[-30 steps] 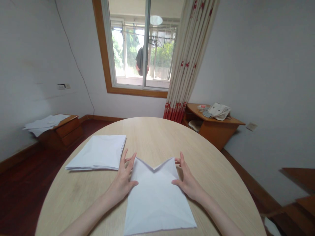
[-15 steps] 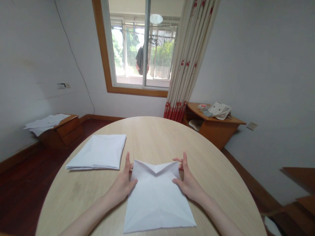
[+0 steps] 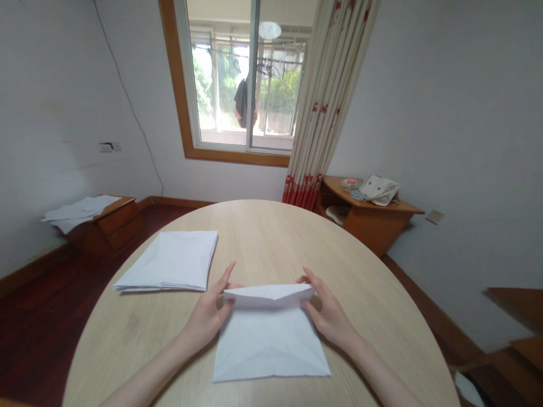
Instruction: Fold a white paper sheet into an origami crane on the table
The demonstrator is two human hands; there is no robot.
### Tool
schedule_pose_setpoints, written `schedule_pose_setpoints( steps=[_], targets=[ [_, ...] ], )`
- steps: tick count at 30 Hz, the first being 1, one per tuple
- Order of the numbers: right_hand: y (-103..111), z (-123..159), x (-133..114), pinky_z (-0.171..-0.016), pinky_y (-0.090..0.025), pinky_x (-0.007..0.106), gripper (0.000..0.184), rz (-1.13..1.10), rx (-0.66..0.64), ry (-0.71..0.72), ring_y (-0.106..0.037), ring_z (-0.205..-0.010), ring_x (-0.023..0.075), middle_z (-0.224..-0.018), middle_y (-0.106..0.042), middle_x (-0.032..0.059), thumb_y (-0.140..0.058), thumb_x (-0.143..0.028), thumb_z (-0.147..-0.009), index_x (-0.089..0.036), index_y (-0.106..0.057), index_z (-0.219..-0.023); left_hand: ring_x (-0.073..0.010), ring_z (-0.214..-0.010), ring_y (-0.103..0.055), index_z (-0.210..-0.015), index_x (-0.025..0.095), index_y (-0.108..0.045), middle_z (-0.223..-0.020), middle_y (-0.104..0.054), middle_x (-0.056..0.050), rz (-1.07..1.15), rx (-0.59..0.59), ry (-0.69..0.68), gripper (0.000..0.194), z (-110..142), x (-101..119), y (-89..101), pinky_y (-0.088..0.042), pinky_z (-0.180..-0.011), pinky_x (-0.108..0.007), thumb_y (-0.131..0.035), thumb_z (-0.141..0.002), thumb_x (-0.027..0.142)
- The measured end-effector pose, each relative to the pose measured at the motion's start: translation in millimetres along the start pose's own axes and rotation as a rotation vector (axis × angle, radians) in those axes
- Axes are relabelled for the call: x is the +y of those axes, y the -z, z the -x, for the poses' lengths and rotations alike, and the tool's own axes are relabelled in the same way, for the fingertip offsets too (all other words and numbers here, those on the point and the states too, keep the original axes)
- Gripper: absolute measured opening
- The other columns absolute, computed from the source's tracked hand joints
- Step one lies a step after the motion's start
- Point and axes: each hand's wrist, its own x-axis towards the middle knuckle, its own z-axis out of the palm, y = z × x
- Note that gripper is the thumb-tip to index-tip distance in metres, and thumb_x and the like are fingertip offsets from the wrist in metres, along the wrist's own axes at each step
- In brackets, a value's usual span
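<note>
Folded white sheet lies flat near the person on the round wooden surface. Left hand and right hand each pinch one end of its doubled top edge, both grips closed on the sheet, apparently to keep the fold taut and square. Stacked white sheets sit just left, seemingly aligned to stay neat

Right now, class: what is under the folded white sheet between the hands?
The folded white sheet rests on a pale wooden table; the tabletop beneath it is covered, unseen.
</note>
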Motion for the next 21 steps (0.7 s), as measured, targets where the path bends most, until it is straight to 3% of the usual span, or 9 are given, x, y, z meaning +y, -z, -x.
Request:
schedule_pose_setpoints(
  steps=[4,8,11,15,19,21],
  targets=[
    [7.6,-2.1,-11.1,-0.096,-0.047,0.04,0.037,-0.024,0.026,0.038,-0.057,-0.112,0.0232,-0.118,-0.06,0.0091,-0.055,-0.025,-0.088,-0.027,-0.055,-0.124,-0.027,-0.11,-0.057,-0.127,0.024,-0.059,-0.125,-0.061,-0.01,0.027,-0.026,-0.011,0.053,0.1,1.8,3.3,-0.04,-0.1,-0.043,-0.069,-0.078,0.041],
    [13.6,-2.6,-20.7,-0.091,-0.051,0.038,0.025,-0.091,0.049,0.07,-0.062,-0.105,0.0229,-0.11,-0.065,0.0103,-0.053,-0.036,-0.092,-0.023,-0.064,-0.11,-0.0323,-0.121,-0.049,-0.111,0.022,-0.07,-0.129,-0.059,-0.011,0.194,-0.072,-0.059,0.051,1.3,5.2,6.5,-0.031,-0.106,-0.047,-0.048,-0.088,0.062],
    [17.7,-3.2,-26.7,-0.087,-0.052,0.038,0.035,-0.158,0.055,0.093,-0.064,-0.101,0.0232,-0.106,-0.068,0.0102,-0.045,-0.047,-0.095,-0.023,-0.068,-0.103,-0.0335,-0.119,-0.051,-0.105,0.022,-0.073,-0.122,-0.064,-0.01,0.325,-0.109,-0.064,0.066,2.9,8.8,7.6,-0.029,-0.106,-0.048,-0.029,-0.091,0.069],
    [21.5,-3.2,-32.2,-0.084,-0.053,0.039,0.052,-0.25,0.053,0.102,-0.065,-0.098,0.0245,-0.102,-0.07,0.0097,-0.034,-0.06,-0.094,-0.023,-0.071,-0.098,-0.036,-0.115,-0.052,-0.093,0.019,-0.075,-0.118,-0.065,-0.012,0.461,-0.173,0.028,0.082,4.9,16.6,7.6,-0.028,-0.104,-0.052,-0.016,-0.089,0.075],
    [21.8,-2.7,-34.7,-0.082,-0.052,0.039,0.06,-0.358,0.061,0.088,-0.065,-0.095,0.0248,-0.098,-0.071,0.0091,-0.027,-0.064,-0.094,-0.024,-0.072,-0.095,-0.035,-0.108,-0.056,-0.089,0.016,-0.075,-0.108,-0.069,-0.014,0.595,-0.265,0.073,0.089,5.4,20.6,6.0,-0.031,-0.101,-0.051,-0.007,-0.09,0.073],
    [21.6,-3.3,-35.6,-0.079,-0.052,0.038,0.06,-0.404,0.055,0.07,-0.065,-0.092,0.0247,-0.094,-0.072,0.009,-0.027,-0.064,-0.094,-0.024,-0.071,-0.095,-0.0344,-0.104,-0.059,-0.098,0.014,-0.073,-0.103,-0.07,-0.015,0.646,-0.281,0.081,0.088,5.9,18.6,4.3,-0.033,-0.098,-0.05,-0.008,-0.089,0.074]
  ],
)
